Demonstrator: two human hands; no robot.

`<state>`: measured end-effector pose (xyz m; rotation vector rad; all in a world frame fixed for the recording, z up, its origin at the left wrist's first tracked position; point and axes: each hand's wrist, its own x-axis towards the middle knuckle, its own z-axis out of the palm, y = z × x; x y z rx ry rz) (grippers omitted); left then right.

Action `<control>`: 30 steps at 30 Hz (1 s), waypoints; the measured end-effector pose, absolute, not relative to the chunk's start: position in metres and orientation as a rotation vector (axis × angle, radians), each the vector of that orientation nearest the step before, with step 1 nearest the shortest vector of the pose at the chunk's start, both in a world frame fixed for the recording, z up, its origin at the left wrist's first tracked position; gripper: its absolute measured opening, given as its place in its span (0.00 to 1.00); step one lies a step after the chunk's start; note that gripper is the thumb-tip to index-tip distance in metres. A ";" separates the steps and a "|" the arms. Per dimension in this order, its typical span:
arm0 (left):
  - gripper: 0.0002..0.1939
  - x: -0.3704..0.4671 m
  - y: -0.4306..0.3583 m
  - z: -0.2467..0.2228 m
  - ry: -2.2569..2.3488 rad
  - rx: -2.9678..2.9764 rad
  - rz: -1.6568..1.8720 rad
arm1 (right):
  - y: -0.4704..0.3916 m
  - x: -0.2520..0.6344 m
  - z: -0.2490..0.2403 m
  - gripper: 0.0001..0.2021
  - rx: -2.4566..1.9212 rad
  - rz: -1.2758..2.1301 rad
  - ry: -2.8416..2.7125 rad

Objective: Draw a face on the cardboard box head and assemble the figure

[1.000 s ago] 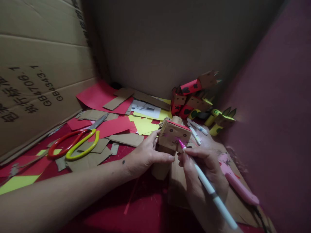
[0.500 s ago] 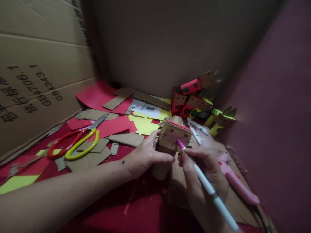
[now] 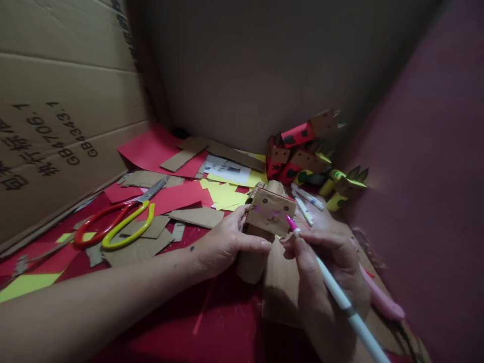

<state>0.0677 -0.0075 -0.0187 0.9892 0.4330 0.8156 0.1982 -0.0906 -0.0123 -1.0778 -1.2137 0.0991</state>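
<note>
My left hand (image 3: 223, 244) is closed around the left side of a small cardboard figure (image 3: 273, 209), its thumb across the front below the head. The boxy head bears drawn eyes, a mouth and pink marks. My right hand (image 3: 328, 272) grips a white marker (image 3: 335, 287) with a pink tip. That tip is at the right part of the face; whether it touches is unclear. Below the head stands the figure's cardboard body (image 3: 251, 259), and a cardboard block (image 3: 280, 287) lies beside it, partly behind my right hand.
Scissors (image 3: 128, 217) with red and yellow handles lie among paper and cardboard scraps at left. Decorated cardboard figures (image 3: 298, 151) are piled at the back. Two markers (image 3: 302, 204) lie beyond my right hand; a pink-handled tool (image 3: 381, 295) is at right. A large carton (image 3: 64, 91) borders the left.
My right hand and the marker have moved right, from the middle of the face toward its right side. The head has turned slightly, and more of the cardboard block shows.
</note>
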 end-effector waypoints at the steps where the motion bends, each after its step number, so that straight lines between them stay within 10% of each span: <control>1: 0.36 0.068 -0.008 -0.018 0.432 0.985 0.812 | -0.091 0.198 -0.012 0.04 -1.087 0.097 -1.227; 30: 0.37 0.064 -0.010 -0.014 0.463 1.087 0.825 | -0.094 0.198 -0.014 0.03 -1.161 0.112 -1.321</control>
